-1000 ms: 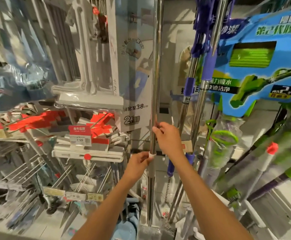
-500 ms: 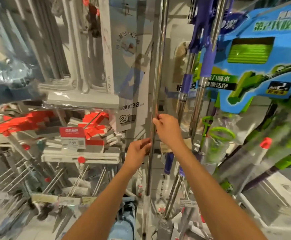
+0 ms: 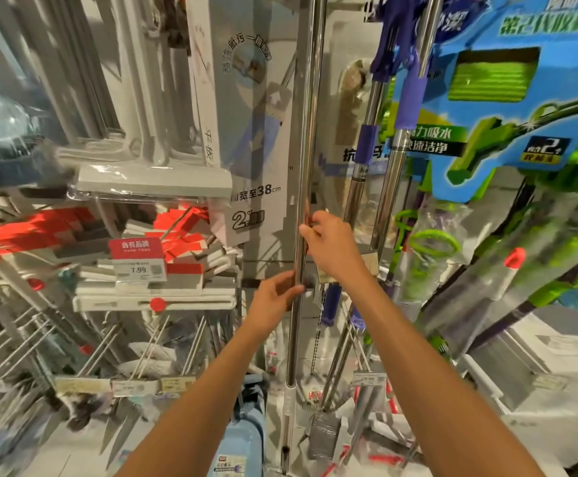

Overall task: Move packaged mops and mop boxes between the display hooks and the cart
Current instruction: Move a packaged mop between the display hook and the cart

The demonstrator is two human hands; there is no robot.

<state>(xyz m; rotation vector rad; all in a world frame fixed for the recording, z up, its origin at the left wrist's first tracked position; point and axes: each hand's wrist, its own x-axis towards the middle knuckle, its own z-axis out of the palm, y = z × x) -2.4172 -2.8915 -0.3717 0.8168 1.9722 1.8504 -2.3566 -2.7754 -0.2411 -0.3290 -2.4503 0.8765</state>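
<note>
Hanging upright amid the display, in front of the grey mop card (image 3: pixel 263 139): long chrome mop pole (image 3: pixel 309 132), likely light, stiff, slick. Right hand (image 3: pixel 332 246) curled round it mid-shaft; left hand (image 3: pixel 275 297) pinching just below. Best gripped lower, at the white sleeve (image 3: pixel 289 401).

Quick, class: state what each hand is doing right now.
Left hand: grips the steel mop pole.
Right hand: grips the same pole, higher up.
</note>
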